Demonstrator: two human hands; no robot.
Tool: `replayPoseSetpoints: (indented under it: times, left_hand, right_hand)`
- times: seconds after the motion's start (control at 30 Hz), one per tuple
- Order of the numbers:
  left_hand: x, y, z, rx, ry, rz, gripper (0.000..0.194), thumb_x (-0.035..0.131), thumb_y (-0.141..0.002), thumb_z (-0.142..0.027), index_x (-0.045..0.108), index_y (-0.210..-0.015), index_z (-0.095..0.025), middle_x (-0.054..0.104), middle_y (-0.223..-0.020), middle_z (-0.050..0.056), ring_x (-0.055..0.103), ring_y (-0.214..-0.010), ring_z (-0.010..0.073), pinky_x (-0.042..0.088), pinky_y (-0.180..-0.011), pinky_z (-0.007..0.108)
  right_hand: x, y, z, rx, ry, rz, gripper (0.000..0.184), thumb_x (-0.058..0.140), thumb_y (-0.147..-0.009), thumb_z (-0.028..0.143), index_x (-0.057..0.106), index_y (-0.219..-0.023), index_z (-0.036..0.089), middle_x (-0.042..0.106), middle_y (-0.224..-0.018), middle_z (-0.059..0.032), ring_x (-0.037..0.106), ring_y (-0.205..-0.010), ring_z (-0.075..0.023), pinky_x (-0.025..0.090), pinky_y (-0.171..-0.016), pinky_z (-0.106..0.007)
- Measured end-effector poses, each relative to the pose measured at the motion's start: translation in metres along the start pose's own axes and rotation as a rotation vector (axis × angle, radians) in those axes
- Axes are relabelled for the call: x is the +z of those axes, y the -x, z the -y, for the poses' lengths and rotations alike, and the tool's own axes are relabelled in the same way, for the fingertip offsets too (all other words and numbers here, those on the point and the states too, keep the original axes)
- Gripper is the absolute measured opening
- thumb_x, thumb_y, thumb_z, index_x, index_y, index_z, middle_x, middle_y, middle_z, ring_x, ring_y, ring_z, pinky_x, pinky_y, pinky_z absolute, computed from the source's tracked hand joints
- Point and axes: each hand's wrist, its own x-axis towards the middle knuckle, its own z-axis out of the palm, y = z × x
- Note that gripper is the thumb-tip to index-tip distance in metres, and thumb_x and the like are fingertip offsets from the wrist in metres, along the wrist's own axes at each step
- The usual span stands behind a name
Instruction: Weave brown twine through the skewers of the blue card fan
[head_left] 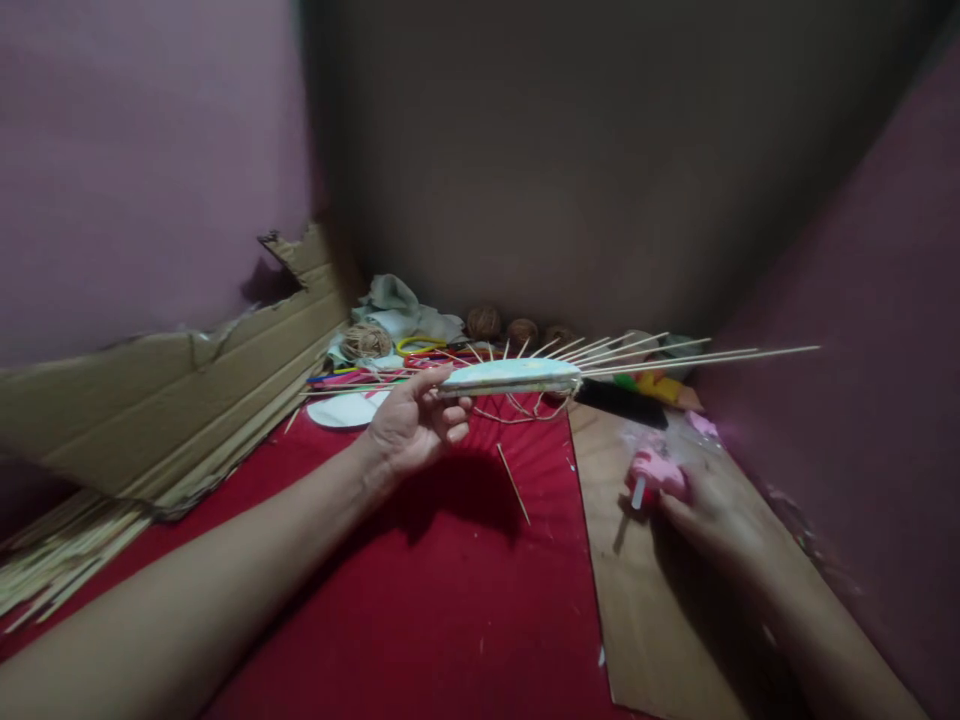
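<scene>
My left hand [416,425] grips the near left edge of a pale blue layered disc [517,374], thumb on top and fingers beneath. Thin wooden sticks [637,345] fan out from the disc's far side and both ends. The disc is held roughly level above the red cloth. On the right, my right hand [709,510] is closed around a pink glue gun [654,470], with a whitish glue stick [638,493] poking out of it. The gun is over the brown cardboard sheet [622,620], apart from the disc. Part of its body is hidden by my hand.
One loose stick [514,485] lies on the red cloth [420,600]. Balls of twine [366,341], scissors [420,346] and a white oval piece [345,410] are at the back. Corrugated cardboard [172,410] leans left, beside a bundle of sticks [67,560].
</scene>
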Motion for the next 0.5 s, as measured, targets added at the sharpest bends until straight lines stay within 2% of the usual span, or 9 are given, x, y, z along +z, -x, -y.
replayPoseSetpoints:
  times: [0.1, 0.23, 0.33, 0.5]
  left_hand:
    - [0.001, 0.001, -0.001, -0.025, 0.017, -0.002, 0.019, 0.047, -0.081, -0.018, 0.056, -0.065, -0.013, 0.055, -0.051, 0.005, 0.044, -0.037, 0.0091, 0.032, -0.029, 0.018]
    - [0.001, 0.003, -0.002, -0.076, 0.029, 0.036, 0.02, 0.049, -0.08, -0.019, 0.059, -0.064, -0.012, 0.058, -0.052, 0.007, 0.046, -0.037, 0.0094, 0.031, -0.028, 0.018]
    - [0.001, 0.005, -0.002, -0.137, 0.027, 0.105, 0.025, 0.048, -0.08, -0.021, 0.06, -0.062, -0.009, 0.056, -0.05, 0.007, 0.044, -0.035, 0.0088, 0.031, -0.028, 0.018]
    - [0.002, 0.008, -0.002, -0.16, 0.019, 0.148, 0.025, 0.049, -0.079, -0.022, 0.061, -0.061, -0.009, 0.055, -0.049, 0.007, 0.043, -0.035, 0.0083, 0.03, -0.029, 0.019]
  right_hand:
    - [0.0, 0.0, -0.022, 0.019, 0.1, 0.071, 0.028, 0.052, -0.071, 0.026, 0.065, -0.096, 0.023, 0.067, -0.091, -0.0106, 0.062, -0.087, -0.0311, 0.047, -0.065, -0.038]
    - [-0.005, 0.003, -0.042, 0.197, 0.224, 0.138, 0.049, 0.049, -0.074, 0.032, 0.053, -0.121, 0.02, 0.066, -0.077, -0.0111, 0.064, -0.069, -0.0301, 0.044, -0.052, -0.035]
    - [-0.006, 0.006, -0.046, 0.236, 0.227, 0.2, 0.049, 0.05, -0.071, 0.032, 0.054, -0.118, 0.018, 0.066, -0.072, -0.0097, 0.064, -0.066, -0.0285, 0.044, -0.052, -0.034]
    - [-0.005, 0.007, -0.043, 0.229, 0.218, 0.188, 0.039, 0.048, -0.071, 0.029, 0.06, -0.106, 0.017, 0.066, -0.073, -0.0083, 0.065, -0.071, -0.0276, 0.045, -0.057, -0.034]
